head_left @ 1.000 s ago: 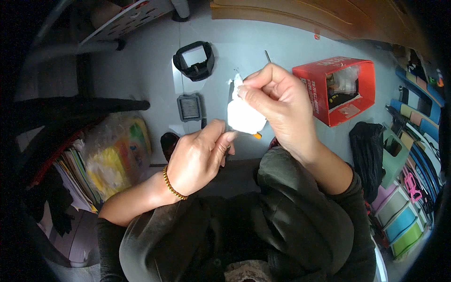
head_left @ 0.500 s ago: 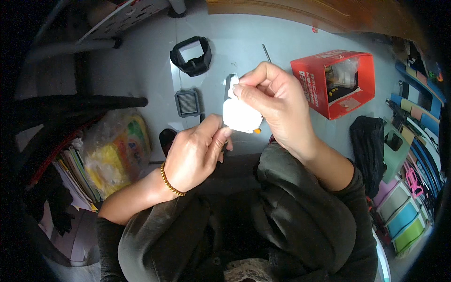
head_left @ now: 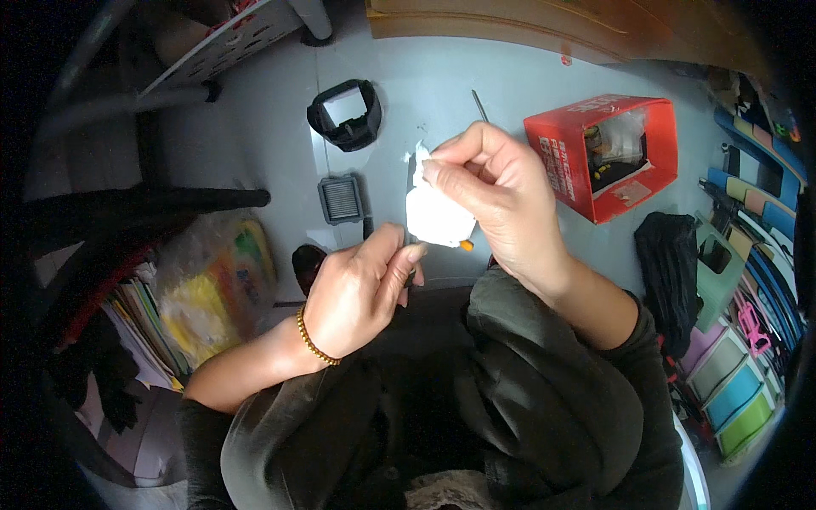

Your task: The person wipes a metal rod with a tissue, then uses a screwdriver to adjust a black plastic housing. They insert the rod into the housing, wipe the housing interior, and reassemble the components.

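since the frame half a second earlier, the things on the floor (head_left: 442,64) sit slightly lower in view, and the white piece's (head_left: 438,217) narrow upper end now pokes up past the right fingertips.

on that floor, the red box (head_left: 563,161) stands open at upper right. the right hand (head_left: 512,191), just right of centre, pinches the narrow end of the white piece between thumb and forefinger. the left hand (head_left: 350,293), below and left of centre, has thumb and forefinger drawn together by the piece's lower left edge; i cannot tell what, if anything, they grip. the black ring-shaped frame (head_left: 359,136) lies at upper left of centre, the grey ribbed block (head_left: 341,199) below it, and a thin rod (head_left: 480,106) at upper centre. smallest, an orange tip (head_left: 467,245) shows under the white piece.

the white piece looks thin and soft; pulled hard at that small pinch, it could tear or slip free. a loose left hold might let it swing.
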Available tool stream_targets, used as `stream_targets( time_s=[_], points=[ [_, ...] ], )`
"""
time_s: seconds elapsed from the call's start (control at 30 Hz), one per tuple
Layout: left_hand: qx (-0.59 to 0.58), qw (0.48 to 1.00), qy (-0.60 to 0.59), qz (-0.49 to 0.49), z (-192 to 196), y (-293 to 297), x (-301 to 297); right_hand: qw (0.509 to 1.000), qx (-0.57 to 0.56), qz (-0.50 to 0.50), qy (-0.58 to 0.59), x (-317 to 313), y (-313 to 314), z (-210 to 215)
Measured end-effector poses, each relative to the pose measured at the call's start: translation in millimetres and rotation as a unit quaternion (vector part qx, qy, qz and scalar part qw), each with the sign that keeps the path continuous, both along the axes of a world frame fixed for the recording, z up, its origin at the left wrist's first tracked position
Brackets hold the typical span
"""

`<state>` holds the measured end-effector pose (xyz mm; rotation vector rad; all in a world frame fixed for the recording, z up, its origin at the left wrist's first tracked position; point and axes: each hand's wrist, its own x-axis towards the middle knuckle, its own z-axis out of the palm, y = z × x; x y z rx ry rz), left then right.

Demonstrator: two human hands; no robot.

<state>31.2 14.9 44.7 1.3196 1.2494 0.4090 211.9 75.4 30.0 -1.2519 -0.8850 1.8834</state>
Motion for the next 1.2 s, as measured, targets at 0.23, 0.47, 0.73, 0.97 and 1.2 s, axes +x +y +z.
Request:
stream_targets(
  time_s=[0.23,0.47,0.73,0.97,1.2],
  points=[
    [-0.008,1.0,-0.02,-0.001,-2,-4,-5,0.994,-0.076,0.047,0.069,10,-1,6],
    [-0.204,0.929,-0.297,0.085,0,0,-18,0.986,-0.127,0.082,0.075,26,2,19],
    [-0.227,0.889,-0.391,0.066,-1,-1,-19,0.99,-0.093,0.073,0.077,34,3,12],
    [-0.186,0.917,-0.35,0.043,0,5,-22,0.992,-0.082,0.055,0.077,32,5,15],
    [-0.251,0.855,-0.434,0.131,-6,6,-27,0.998,-0.011,0.019,0.056,29,4,18]
  ],
)
